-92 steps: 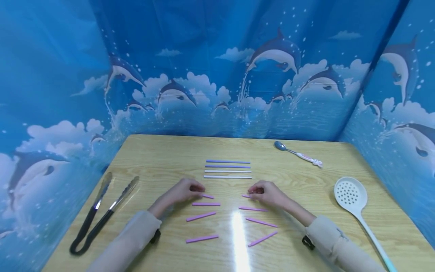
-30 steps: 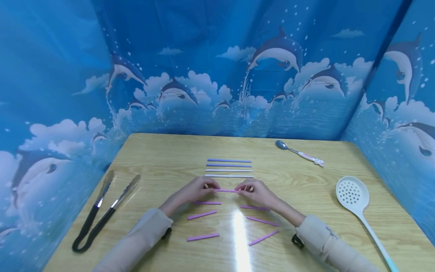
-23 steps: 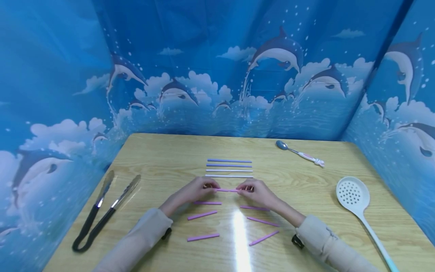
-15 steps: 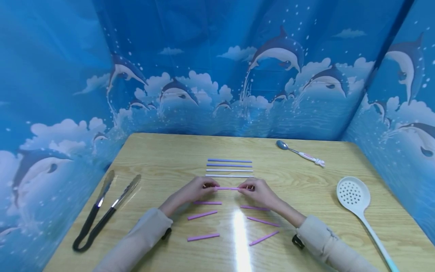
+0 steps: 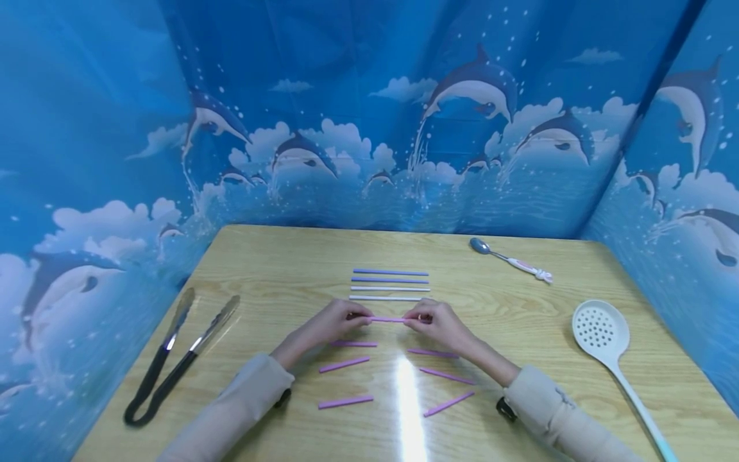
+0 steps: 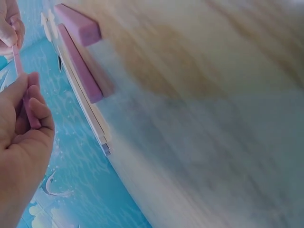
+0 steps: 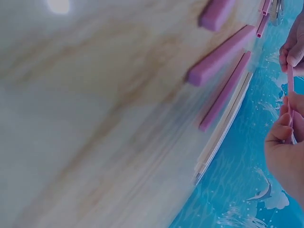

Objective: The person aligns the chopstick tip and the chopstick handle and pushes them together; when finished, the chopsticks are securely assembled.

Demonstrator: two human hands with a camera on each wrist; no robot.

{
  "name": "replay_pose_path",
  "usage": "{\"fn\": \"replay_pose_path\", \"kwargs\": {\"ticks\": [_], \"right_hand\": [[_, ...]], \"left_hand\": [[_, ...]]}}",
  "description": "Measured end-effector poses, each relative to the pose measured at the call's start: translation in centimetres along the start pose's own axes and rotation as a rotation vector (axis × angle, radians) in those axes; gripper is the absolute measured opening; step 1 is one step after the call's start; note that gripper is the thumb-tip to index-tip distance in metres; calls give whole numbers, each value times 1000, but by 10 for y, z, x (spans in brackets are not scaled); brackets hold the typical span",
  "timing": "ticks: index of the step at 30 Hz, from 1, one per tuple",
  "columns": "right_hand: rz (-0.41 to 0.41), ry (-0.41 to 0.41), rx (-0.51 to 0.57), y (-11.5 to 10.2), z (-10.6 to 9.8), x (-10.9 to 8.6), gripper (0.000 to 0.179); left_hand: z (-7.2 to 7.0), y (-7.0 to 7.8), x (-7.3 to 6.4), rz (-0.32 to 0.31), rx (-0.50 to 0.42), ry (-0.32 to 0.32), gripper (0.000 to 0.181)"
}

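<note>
Pinching slim straight pink stick [image 5: 387, 319] with fingers of left hand [image 5: 331, 320] and right hand [image 5: 441, 323]. Holding it raised, just nearside of row of 4 slim blue and white sticks [image 5: 390, 280]; 6 loose pink sticks [image 5: 345, 402] farther nearside.

On the wood-grain table [image 5: 277, 269], two thin blue sticks [image 5: 390, 280] are laid behind two thin white sticks [image 5: 390, 298]. Before these, thin pink sticks [image 5: 387, 319] are held in line between left hand [image 5: 331, 321] and right hand [image 5: 441, 323]. Nearer, three loose pink sticks [image 5: 344, 364] are laid left, three others [image 5: 446, 376] right. Black-handled metal tongs [image 5: 152, 373] are placed far left; a white perforated skimmer [image 5: 611, 359], far right; a white-handled metal spoon [image 5: 514, 262], behind it.
</note>
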State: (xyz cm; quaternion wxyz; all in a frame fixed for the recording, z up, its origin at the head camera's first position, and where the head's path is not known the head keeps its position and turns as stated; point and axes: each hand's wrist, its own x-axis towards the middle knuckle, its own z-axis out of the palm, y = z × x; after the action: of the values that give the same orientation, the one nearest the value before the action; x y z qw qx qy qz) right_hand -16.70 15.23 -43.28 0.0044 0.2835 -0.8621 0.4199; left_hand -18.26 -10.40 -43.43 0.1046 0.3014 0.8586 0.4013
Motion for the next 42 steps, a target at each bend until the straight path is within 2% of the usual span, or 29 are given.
{"fn": "replay_pose_path", "kwargs": {"ticks": [8,17,22,26,31,37,42], "right_hand": [[30,8,18,-4,-1,0,9],[26,42,23,-7,1,-1,9],[44,16,32,-5,2,-2,10],[28,1,11,-1,0,-1,9],[19,10,-38,2,-5,1,8],[32,8,-44,5,-9,2,10],[51,-11,-70,11,-13,1,12]], "left_hand": [[-2,4,0,23,22,19,19],[0,6,-2,20,-6,47,20],[3,3,-2,33,-4,49,18],[7,0,0,58,15,53,17],[9,-1,4,56,41,63,15],[8,-2,5,21,33,79,18],[7,-4,4,-98,-10,92,21]]}}
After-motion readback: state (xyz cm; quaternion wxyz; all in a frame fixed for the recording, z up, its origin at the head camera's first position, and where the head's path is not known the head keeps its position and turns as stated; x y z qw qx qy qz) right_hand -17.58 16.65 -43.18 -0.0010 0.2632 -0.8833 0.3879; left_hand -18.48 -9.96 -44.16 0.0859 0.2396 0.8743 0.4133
